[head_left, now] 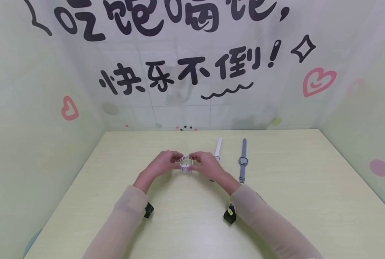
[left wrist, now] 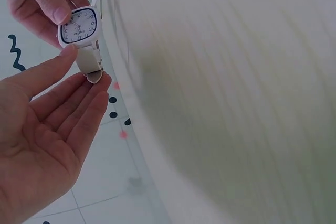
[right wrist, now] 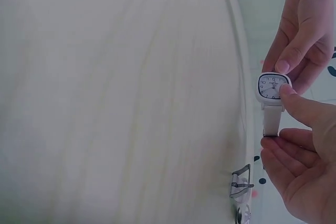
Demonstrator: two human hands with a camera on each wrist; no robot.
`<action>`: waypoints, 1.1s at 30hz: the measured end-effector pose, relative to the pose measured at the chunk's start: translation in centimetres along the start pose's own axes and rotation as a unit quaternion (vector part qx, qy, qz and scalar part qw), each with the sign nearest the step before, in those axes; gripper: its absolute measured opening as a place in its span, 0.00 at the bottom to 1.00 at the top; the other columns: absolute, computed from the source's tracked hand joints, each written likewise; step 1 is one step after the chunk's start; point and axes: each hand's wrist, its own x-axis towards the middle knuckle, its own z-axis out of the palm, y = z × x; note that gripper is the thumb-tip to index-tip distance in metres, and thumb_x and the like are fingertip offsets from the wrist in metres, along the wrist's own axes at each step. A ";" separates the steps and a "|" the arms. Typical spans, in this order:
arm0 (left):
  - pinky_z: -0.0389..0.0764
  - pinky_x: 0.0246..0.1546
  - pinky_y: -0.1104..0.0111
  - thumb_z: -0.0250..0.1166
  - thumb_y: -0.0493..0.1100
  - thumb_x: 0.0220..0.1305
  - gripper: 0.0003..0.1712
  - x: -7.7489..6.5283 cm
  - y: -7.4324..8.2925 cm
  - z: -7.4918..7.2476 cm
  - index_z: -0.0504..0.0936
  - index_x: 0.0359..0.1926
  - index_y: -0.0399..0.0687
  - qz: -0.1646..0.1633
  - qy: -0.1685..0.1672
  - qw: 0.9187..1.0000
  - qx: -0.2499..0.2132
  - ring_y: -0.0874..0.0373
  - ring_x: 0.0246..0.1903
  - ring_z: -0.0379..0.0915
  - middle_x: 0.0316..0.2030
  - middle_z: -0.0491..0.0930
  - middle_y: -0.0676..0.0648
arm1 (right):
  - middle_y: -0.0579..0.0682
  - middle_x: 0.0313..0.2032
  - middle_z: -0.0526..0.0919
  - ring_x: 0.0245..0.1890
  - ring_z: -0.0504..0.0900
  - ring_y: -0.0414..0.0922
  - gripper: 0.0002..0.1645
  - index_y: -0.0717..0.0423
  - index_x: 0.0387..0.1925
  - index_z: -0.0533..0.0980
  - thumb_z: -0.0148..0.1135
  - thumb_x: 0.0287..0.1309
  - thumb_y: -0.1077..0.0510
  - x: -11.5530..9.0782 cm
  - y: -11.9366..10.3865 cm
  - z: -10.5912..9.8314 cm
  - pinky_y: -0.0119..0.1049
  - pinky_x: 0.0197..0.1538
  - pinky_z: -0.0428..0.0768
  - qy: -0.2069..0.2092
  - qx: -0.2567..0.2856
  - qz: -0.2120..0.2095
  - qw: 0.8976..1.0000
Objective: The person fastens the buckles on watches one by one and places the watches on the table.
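Note:
A white wristwatch [head_left: 186, 169] with a rounded-square dial is held up above the table between both hands, its strap bent into a loop. My left hand [head_left: 163, 162] pinches it from the left; in the left wrist view the thumb lies at the lower edge of the watch case [left wrist: 79, 26] and the fingers reach the strap end. From the other side my right hand [head_left: 208, 164] grips it; in the right wrist view the thumb presses the edge of the dial [right wrist: 273, 86], while the fingertips touch the strap [right wrist: 272, 120].
On the pale wooden table [head_left: 179, 223], right of the hands, lie a pale-strapped watch [head_left: 219, 145], partly behind the right hand, and a blue-grey watch [head_left: 243, 161]. A metal buckle [right wrist: 240, 184] shows near the table edge. Printed curtain walls [head_left: 179, 115] enclose the back and sides.

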 end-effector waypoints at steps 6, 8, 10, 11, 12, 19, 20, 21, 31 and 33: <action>0.78 0.62 0.54 0.69 0.36 0.62 0.26 0.4 -0.2 0.4 0.77 0.61 0.34 -0.001 -0.007 0.999 0.032 0.46 0.55 0.80 0.56 0.82 0.37 | 0.58 0.58 0.83 0.57 0.82 0.53 0.32 0.60 0.60 0.77 0.73 0.56 0.52 0.1 -0.1 0.3 0.44 0.61 0.82 -0.007 -0.022 0.011 1.000; 0.78 0.62 0.54 0.69 0.37 0.62 0.26 0.5 -0.2 0.5 0.77 0.60 0.34 -0.001 -0.009 0.999 0.045 0.46 0.55 0.80 0.55 0.82 0.37 | 0.58 0.58 0.83 0.57 0.82 0.53 0.32 0.60 0.60 0.77 0.73 0.55 0.51 0.1 0.0 0.4 0.45 0.61 0.81 -0.010 -0.025 0.014 1.000; 0.78 0.62 0.54 0.68 0.37 0.63 0.25 0.5 -0.2 0.6 0.77 0.60 0.34 -0.003 -0.011 0.999 0.052 0.46 0.55 0.80 0.55 0.82 0.37 | 0.58 0.57 0.83 0.57 0.82 0.53 0.32 0.61 0.59 0.77 0.73 0.55 0.51 0.2 0.0 0.5 0.45 0.61 0.81 -0.013 -0.026 0.016 0.999; 0.78 0.62 0.54 0.68 0.37 0.63 0.25 0.6 -0.2 0.6 0.77 0.60 0.34 -0.004 -0.011 0.998 0.054 0.46 0.55 0.80 0.55 0.83 0.37 | 0.58 0.57 0.83 0.57 0.82 0.53 0.32 0.61 0.59 0.77 0.74 0.55 0.51 0.2 0.0 0.6 0.45 0.61 0.81 -0.014 -0.025 0.017 0.999; 0.78 0.62 0.55 0.69 0.37 0.63 0.25 0.6 -0.1 0.7 0.78 0.60 0.35 -0.007 -0.010 0.998 0.054 0.46 0.55 0.80 0.55 0.83 0.38 | 0.58 0.57 0.83 0.57 0.82 0.53 0.32 0.61 0.59 0.77 0.74 0.55 0.51 0.2 0.0 0.6 0.45 0.61 0.81 -0.013 -0.024 0.018 0.999; 0.79 0.61 0.55 0.69 0.37 0.62 0.24 0.7 -0.1 0.8 0.78 0.59 0.35 -0.011 -0.008 0.998 0.062 0.47 0.54 0.81 0.54 0.83 0.39 | 0.58 0.55 0.84 0.55 0.83 0.52 0.31 0.62 0.58 0.78 0.74 0.55 0.52 0.3 0.2 0.8 0.44 0.61 0.81 -0.012 -0.026 0.018 0.999; 0.79 0.61 0.55 0.69 0.37 0.62 0.24 0.7 -0.1 0.8 0.79 0.59 0.35 -0.012 -0.008 0.998 0.062 0.47 0.54 0.81 0.54 0.83 0.39 | 0.58 0.55 0.84 0.55 0.83 0.52 0.31 0.62 0.58 0.78 0.74 0.55 0.52 0.3 0.2 0.8 0.44 0.61 0.81 -0.013 -0.027 0.019 0.999; 0.78 0.61 0.55 0.69 0.37 0.62 0.24 0.7 0.0 0.8 0.79 0.59 0.36 -0.014 -0.008 0.998 0.063 0.47 0.55 0.80 0.54 0.83 0.39 | 0.58 0.55 0.84 0.55 0.83 0.52 0.31 0.62 0.58 0.78 0.73 0.55 0.52 0.3 0.1 0.8 0.44 0.61 0.81 -0.014 -0.027 0.020 0.999; 0.79 0.61 0.56 0.68 0.35 0.63 0.23 0.5 0.4 0.9 0.79 0.59 0.36 -0.015 0.003 0.998 0.066 0.48 0.54 0.80 0.53 0.84 0.40 | 0.57 0.54 0.85 0.55 0.83 0.51 0.30 0.61 0.57 0.78 0.74 0.55 0.52 0.0 0.0 0.6 0.44 0.60 0.81 -0.011 -0.020 0.026 0.999; 0.79 0.61 0.56 0.67 0.35 0.63 0.23 0.4 0.5 0.8 0.79 0.59 0.36 -0.012 0.004 0.998 0.067 0.48 0.54 0.80 0.53 0.84 0.40 | 0.57 0.54 0.85 0.55 0.83 0.51 0.30 0.61 0.57 0.78 0.73 0.55 0.52 0.0 -0.1 0.5 0.44 0.60 0.81 -0.010 -0.021 0.026 0.999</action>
